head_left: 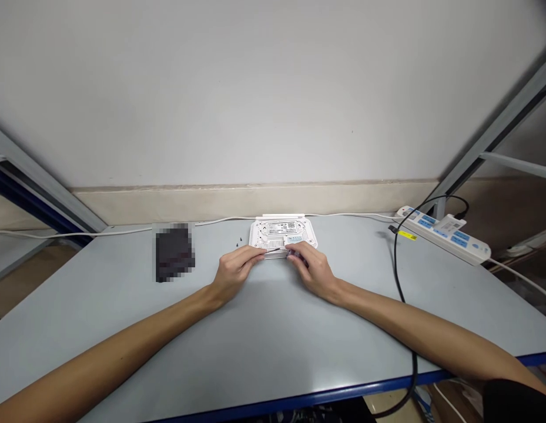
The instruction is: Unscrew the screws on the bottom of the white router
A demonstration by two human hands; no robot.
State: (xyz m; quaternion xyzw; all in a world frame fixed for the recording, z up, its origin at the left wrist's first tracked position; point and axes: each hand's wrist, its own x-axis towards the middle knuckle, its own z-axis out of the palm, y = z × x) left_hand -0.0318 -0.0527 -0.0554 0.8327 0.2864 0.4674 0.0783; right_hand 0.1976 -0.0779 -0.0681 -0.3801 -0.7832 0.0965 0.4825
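A white router (277, 228) lies with its vented, labelled underside up near the wall. My right hand (314, 270) is closed at the router's front right, around what looks like the dark handle of a screwdriver (274, 251). The thin dark shaft points left across the router's front edge. At the front left corner, my left hand (240, 264) has its fingers pinched together by the end of that shaft. What sits between those fingertips is too small to make out. Two small dark screws (237, 245) lie on the table left of the router.
A dark, pixelated object (174, 252) lies on the grey table (264, 335) to the left. A white power strip (449, 235) stands at the right back. A black cable (398, 276) with a yellow tag runs under my right forearm and over the front edge.
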